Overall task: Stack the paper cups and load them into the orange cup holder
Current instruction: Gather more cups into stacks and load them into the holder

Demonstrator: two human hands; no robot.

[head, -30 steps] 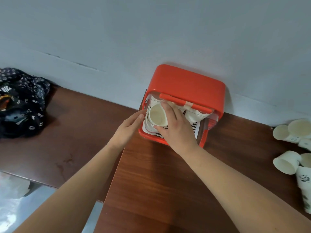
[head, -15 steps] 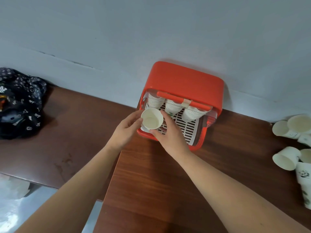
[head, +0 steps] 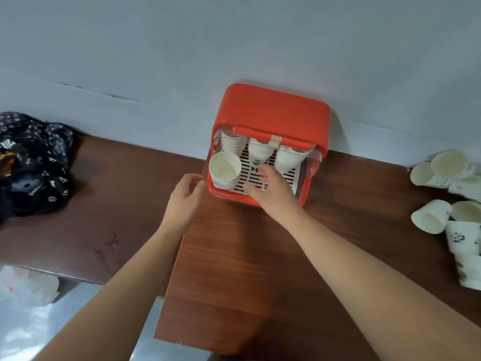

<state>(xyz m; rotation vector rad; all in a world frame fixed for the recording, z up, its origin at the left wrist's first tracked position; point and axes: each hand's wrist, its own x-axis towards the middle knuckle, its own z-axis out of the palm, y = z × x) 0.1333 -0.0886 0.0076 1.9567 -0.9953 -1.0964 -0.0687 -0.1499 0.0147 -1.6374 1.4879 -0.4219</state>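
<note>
1. Orange cup holder (head: 270, 113) sits against the wall at the back of the counter (head: 247, 256). Three stacks of paper cups (head: 260, 152) hang inside it, over a white slatted tray (head: 247, 175)
2. Single paper cup (head: 225, 169) stands mouth-up at the tray's front left, just below the left stack. Nobody holds it
3. Handling, by my guess: thin paper, very light and easily crushed. Best taken round the wall just under the rolled rim, with a gentle pinch
4. Left hand (head: 186, 194) hovers just beside the holder's front left corner, fingers loosely curled, gripping nothing
5. Right hand (head: 270, 188) is palm down over the tray's front, fingers relaxed and apart, holding nothing. Whether it touches the slats I cannot tell
6. Loose cups (head: 430, 218) lie tumbled far right, not yet stacked
</note>
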